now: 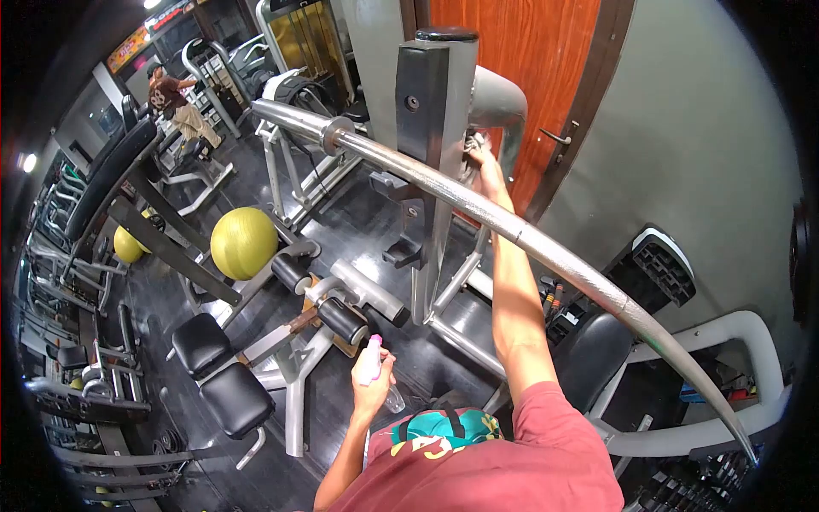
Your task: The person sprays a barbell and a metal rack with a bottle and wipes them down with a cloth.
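My left hand is wrapped round a spray bottle with a pink and white trigger head, held low in front of my body. My right arm reaches forward under a long metal barbell. At its end my right hand is closed on a greyish cloth, close against the rear side of a grey rack upright. Part of the cloth is hidden behind that post. The barbell slants across the view in front of the post, above my forearm.
Behind the post is a wooden door. A yellow exercise ball and a padded bench stand to the left. At the right is a grey machine frame. Another person is among the machines at the far left.
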Demonstrator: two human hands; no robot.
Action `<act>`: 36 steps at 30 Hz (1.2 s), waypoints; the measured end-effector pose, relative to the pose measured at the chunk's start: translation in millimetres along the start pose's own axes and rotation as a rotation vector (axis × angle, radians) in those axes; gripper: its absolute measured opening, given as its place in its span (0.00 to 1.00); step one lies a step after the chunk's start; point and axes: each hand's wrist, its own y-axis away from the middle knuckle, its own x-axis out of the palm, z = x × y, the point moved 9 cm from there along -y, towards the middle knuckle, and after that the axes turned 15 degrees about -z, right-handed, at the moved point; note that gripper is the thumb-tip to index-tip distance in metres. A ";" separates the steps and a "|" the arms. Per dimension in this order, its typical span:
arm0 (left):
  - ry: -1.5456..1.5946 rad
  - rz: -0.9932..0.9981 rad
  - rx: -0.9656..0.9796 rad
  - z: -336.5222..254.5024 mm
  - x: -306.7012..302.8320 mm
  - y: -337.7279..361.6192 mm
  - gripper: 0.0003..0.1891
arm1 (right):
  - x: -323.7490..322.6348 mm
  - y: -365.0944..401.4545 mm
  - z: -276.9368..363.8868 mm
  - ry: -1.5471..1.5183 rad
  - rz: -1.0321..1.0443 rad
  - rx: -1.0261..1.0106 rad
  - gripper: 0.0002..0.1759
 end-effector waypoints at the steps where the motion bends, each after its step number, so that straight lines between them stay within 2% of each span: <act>1: 0.001 0.003 -0.001 1.6 -0.2 0.0 0.05 | -11.2 1.8 -13.9 0.001 -0.002 -0.002 0.20; 3: 0.026 -0.014 -0.015 7.2 -4.6 -0.7 0.05 | -38.6 11.7 -34.2 0.178 -0.147 -0.180 0.23; 5: 0.003 -0.005 -0.022 7.9 -8.7 1.1 0.05 | -60.6 58.5 -75.1 0.136 -0.278 -0.022 0.26; 6: -0.011 0.006 -0.023 8.0 -8.2 1.2 0.05 | -150.2 19.5 -168.9 0.061 -0.202 0.090 0.14; 7: -0.006 0.005 -0.026 9.1 -7.3 1.2 0.05 | -197.9 40.7 -213.1 0.233 -0.433 0.019 0.17; 8: -0.003 -0.005 -0.038 11.1 -8.1 1.1 0.05 | -180.7 98.2 -224.2 0.336 -0.521 0.206 0.16; 9: 0.000 -0.011 -0.046 12.1 -7.6 -1.0 0.05 | -189.7 129.1 -242.9 0.412 -0.558 0.117 0.13; 11: -0.017 0.030 -0.039 10.8 -4.0 -1.4 0.05 | -211.1 185.5 -307.7 0.312 -0.597 0.528 0.16; 12: -0.018 0.047 -0.040 10.1 -1.4 -2.0 0.05 | -211.1 188.5 -317.8 0.308 -0.606 0.532 0.16; 14: 0.014 0.061 -0.035 5.3 4.5 -3.3 0.05 | -211.3 183.5 -315.8 0.083 -0.754 0.304 0.19; 15: 0.012 0.066 -0.037 6.5 5.2 -2.9 0.05 | -173.8 192.5 -265.5 0.191 -0.837 0.280 0.18; 17: 0.002 0.086 -0.033 7.9 6.6 -4.4 0.04 | -135.8 171.6 -222.2 0.306 -0.656 -0.259 0.17; 19: -0.006 0.084 -0.054 12.7 2.2 -2.2 0.04 | -87.7 195.8 -187.2 0.589 -0.786 -0.004 0.18; 20: -0.006 0.104 -0.055 16.2 0.6 -0.8 0.04 | -84.5 198.2 -195.1 0.560 -0.811 -0.352 0.20; 21: -0.008 0.121 -0.056 19.3 -1.1 -0.6 0.05 | -81.3 208.6 -205.7 0.905 -0.790 -0.600 0.23; 23: -0.086 0.142 -0.093 24.2 -7.6 2.6 0.05 | -72.6 224.6 -222.1 0.980 -0.745 -0.527 0.24; 24: -0.101 0.158 -0.064 24.4 -12.7 2.9 0.06 | -84.8 228.3 -243.2 1.021 -0.710 -0.620 0.18; 25: -0.113 0.172 -0.037 24.5 -17.9 3.8 0.06 | -99.0 230.0 -264.4 1.174 -0.719 -0.376 0.10; 27: -0.096 0.181 -0.054 30.2 -30.3 3.7 0.06 | -105.2 242.4 -271.2 1.237 -0.710 -0.408 0.08; 29: -0.098 0.197 -0.098 38.3 -42.2 3.7 0.06 | -124.2 258.4 -290.6 1.264 -0.635 -0.449 0.19; 31: -0.117 0.207 -0.154 45.9 -51.8 1.5 0.06 | -162.7 275.7 -332.1 0.868 -0.651 0.316 0.28; 32: -0.113 0.230 -0.139 46.0 -55.4 1.0 0.06 | -180.9 285.1 -338.0 1.020 -0.709 0.260 0.26; 33: -0.109 0.251 -0.124 46.0 -59.9 0.8 0.06 | -187.9 288.1 -338.1 0.990 -0.767 0.160 0.25; 35: -0.109 0.263 -0.149 50.9 -70.8 -0.9 0.06 | -160.7 283.0 -300.1 0.875 -0.808 -0.028 0.21; 36: -0.108 0.264 -0.170 54.0 -76.0 -1.1 0.06 | -123.2 283.7 -256.3 0.907 -0.856 -0.068 0.17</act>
